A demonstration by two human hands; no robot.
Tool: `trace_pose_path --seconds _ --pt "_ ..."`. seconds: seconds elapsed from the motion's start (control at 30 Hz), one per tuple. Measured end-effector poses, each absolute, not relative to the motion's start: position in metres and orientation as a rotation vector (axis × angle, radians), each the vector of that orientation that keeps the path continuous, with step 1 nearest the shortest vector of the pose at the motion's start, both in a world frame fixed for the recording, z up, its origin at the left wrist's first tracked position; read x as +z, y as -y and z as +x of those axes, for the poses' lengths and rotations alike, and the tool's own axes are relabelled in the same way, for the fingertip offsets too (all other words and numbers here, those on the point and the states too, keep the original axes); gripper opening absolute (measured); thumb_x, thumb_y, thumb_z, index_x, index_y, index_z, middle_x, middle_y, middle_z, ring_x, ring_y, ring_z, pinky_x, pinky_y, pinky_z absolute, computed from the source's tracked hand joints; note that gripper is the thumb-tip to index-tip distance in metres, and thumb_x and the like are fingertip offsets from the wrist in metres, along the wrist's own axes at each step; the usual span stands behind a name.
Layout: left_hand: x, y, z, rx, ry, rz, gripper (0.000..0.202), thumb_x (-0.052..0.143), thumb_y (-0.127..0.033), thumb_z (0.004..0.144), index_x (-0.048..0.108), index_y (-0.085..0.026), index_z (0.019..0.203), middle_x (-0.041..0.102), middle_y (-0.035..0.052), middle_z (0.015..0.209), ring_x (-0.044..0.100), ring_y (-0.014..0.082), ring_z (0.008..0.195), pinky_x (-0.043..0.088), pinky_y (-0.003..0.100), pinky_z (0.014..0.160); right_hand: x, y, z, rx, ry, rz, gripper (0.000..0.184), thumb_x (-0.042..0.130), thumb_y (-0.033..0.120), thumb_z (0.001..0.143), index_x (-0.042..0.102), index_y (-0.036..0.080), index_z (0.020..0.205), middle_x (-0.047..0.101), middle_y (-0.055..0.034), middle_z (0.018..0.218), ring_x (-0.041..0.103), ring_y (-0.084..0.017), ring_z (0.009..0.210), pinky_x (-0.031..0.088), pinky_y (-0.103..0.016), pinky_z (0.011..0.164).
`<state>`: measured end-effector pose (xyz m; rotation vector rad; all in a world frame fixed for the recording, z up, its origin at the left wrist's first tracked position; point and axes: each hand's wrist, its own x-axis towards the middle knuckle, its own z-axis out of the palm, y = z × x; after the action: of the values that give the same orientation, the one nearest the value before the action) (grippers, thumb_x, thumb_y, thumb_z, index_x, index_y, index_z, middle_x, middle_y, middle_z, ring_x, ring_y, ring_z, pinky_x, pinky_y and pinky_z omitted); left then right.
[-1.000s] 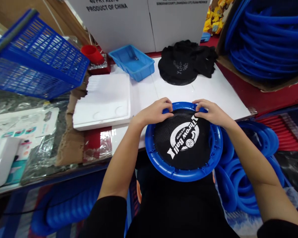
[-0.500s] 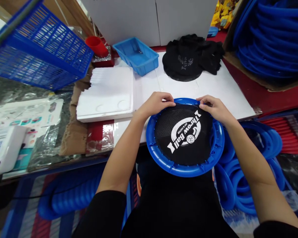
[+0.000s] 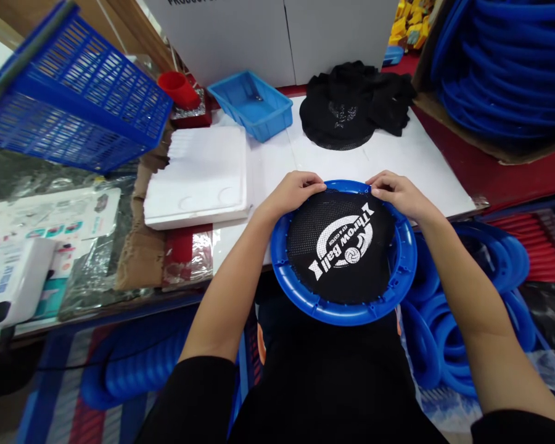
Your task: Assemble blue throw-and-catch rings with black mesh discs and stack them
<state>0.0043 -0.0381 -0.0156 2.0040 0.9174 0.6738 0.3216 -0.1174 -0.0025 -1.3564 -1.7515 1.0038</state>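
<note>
We have the blue plastic ring propped between our lap and the near edge of the white worktop, with the black mesh disc printed "Throw Ball" lying across it, and this pair looks light: the ring stiff and springy, we judge, the mesh soft, stretchy and easy to snag, so the edge of the fabric is the place to take hold, not the printed middle. Our left hand and right hand are both curled over the far rim, fingertips pinching the mesh edge against the ring, wrists bent down, forearms coming up from either side, elbows wide. A heap of spare black mesh sits farther back on the worktop
</note>
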Motion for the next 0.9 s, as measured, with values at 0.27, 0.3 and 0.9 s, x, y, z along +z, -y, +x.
trace_pose_path --seconds 0.27,0.3,0.9 --pt "-0.013 0.036 0.006 0.664 -0.926 2.032 0.026 0.07 -0.045 0.095 0.08 -0.021 0.09 0.078 0.0042 0.09 0.066 0.0195 0.087 0.051 0.037 0.088 0.0 0.119 0.319 0.906 1.83 -1.351 0.016 0.069 0.035 0.094 0.067 0.026 0.081 0.071 -0.008 0.123 0.065 -0.033 0.117 0.051 -0.059 0.109" --pt "-0.013 0.035 0.005 0.661 -0.924 2.036 0.026 0.071 -0.045 0.095 0.08 -0.021 0.09 0.078 0.0042 0.09 0.066 0.0195 0.087 0.051 0.037 0.088 0.0 0.119 0.32 0.91 1.84 -1.346 0.016 0.069 0.036 0.094 0.068 0.026 0.081 0.071 -0.008 0.124 0.064 -0.033 0.117 0.051 -0.059 0.11" --pt "-0.006 0.029 0.004 0.602 -0.893 2.052 0.027 0.073 -0.045 0.091 0.082 -0.02 0.09 0.08 0.0061 0.092 0.071 0.0212 0.089 0.054 0.037 0.088 0.008 0.121 0.306 0.693 1.966 -1.384 0.018 0.065 0.029 0.093 0.062 0.026 0.075 0.069 -0.0103 0.115 0.064 -0.033 0.106 0.052 -0.058 0.102"
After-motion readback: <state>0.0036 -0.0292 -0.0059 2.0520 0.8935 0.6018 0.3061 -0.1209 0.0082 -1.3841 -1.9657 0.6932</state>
